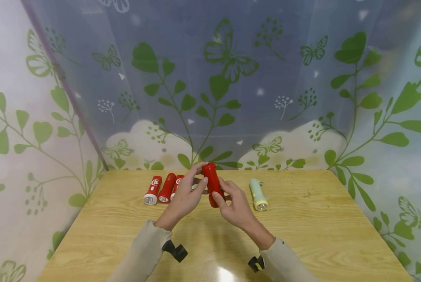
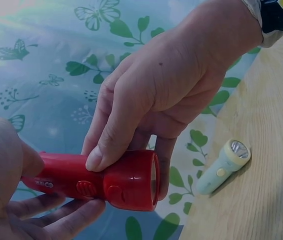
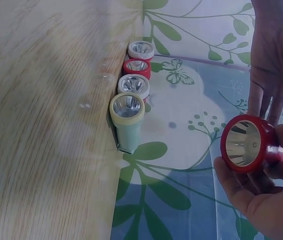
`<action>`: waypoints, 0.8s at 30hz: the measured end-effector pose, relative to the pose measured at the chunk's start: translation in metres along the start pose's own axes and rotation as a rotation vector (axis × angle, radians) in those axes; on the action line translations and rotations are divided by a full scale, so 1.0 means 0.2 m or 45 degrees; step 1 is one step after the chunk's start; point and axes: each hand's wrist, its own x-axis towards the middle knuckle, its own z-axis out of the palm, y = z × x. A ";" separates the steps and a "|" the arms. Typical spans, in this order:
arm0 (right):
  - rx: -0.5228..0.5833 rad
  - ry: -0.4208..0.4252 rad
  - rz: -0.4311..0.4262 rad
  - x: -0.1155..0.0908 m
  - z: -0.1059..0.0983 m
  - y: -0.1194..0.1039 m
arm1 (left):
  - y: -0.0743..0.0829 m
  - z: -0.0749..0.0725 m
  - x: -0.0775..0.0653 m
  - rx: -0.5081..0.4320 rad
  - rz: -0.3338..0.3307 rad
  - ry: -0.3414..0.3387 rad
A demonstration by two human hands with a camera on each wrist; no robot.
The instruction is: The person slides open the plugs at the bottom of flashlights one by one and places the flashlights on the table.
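Above the table, both hands hold one red flashlight (image 1: 213, 181). My left hand (image 1: 188, 191) grips its tail end, thumb along the body. With thumb and curled fingers, my right hand (image 1: 236, 204) grips it closer to the lens end. In the left wrist view, a button shows on the red flashlight (image 2: 74, 176) between the left hand (image 2: 1, 165) and the right hand (image 2: 166, 75). The right wrist view looks into the lens of the red flashlight (image 3: 242, 143), with the right hand (image 3: 266, 207) around its head and the left hand (image 3: 277, 65) behind.
Left on the wooden table (image 1: 302, 235) lie a white-headed red flashlight (image 1: 152, 190), an all-red one (image 1: 167, 188) and another red one (image 1: 177, 182) partly behind my left hand. A mint-green flashlight (image 1: 258, 194) lies to the right. A leaf-patterned curtain (image 1: 267, 98) hangs behind.
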 end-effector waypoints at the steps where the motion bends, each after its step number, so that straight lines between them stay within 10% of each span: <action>1: -0.005 0.002 0.002 0.00 0.00 0.00 | 0.00 0.00 0.00 0.004 0.002 0.000; 24: -0.044 -0.001 0.015 -0.01 0.00 0.02 | -0.01 0.01 0.02 0.008 -0.006 -0.009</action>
